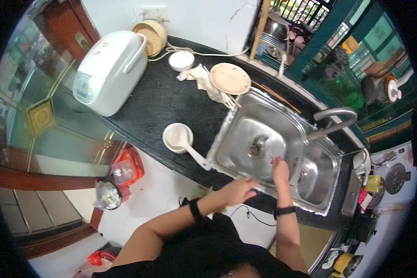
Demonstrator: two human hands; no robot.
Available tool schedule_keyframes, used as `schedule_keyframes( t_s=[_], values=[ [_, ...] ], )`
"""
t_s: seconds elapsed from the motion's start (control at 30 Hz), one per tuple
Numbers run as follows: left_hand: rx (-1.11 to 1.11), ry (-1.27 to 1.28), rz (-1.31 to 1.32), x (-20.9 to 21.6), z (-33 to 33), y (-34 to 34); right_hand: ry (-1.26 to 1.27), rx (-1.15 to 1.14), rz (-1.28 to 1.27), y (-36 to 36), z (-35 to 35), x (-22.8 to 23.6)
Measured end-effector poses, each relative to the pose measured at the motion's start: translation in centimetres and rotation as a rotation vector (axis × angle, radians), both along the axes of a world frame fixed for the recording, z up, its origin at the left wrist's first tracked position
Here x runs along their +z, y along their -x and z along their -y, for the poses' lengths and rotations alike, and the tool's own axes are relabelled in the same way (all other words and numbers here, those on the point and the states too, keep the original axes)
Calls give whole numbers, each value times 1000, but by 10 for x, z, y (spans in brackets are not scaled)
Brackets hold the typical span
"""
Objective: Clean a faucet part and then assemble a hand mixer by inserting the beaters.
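- The left hand (238,190) comes in from the near left, forearm slanting toward the far right, wrist ringed by a black band (195,209); it hovers by the sink's near edge, its slightly blurred fingers extended and parted.
- The right hand (280,170) reaches almost straight away from the body, over the near right part of the larger basin; its fingers are bunched together, and whether they pinch anything cannot be told.
- Nearest both hands is the double-basin stainless-steel sink (241,160), set into the black counter (146,109), its metal dull silver with bright glints and its rim edged by a ragged silvery strip.
- The sink's long axis runs from far left to near right: the larger basin lies left, the smaller one right.
- A curved metal faucet (345,121) stands at its far side.
- Left of the sink, a white ladle (193,153) rests in a round white bowl (166,139), handle pointing near right toward the rim.
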State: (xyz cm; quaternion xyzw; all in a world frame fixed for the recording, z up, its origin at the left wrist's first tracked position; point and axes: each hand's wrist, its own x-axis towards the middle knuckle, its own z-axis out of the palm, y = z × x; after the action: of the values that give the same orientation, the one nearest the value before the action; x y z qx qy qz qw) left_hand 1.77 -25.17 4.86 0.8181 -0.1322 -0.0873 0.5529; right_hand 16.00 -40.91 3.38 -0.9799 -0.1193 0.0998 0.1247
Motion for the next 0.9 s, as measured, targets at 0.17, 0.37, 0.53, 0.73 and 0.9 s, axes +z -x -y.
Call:
schedule_keyframes(
  t_s=[0.17,0.37,0.53,0.73,0.9],
  values=[
    [25,157,-637,12,-115,82,-368,-121,55,35,-3,-25],
    [1073,485,-507,2,-208,72,-882,-355,-218,84,-47,-16],
    [1034,321,-490,-23,-228,40,-1036,-327,-470,104,-127,25],
    [943,470,-531,-39,-235,31,-1005,-333,-748,105,-187,29],
    [874,583,-491,-45,-236,42,-1049,-238,-789,132,-201,38]
  ],
)
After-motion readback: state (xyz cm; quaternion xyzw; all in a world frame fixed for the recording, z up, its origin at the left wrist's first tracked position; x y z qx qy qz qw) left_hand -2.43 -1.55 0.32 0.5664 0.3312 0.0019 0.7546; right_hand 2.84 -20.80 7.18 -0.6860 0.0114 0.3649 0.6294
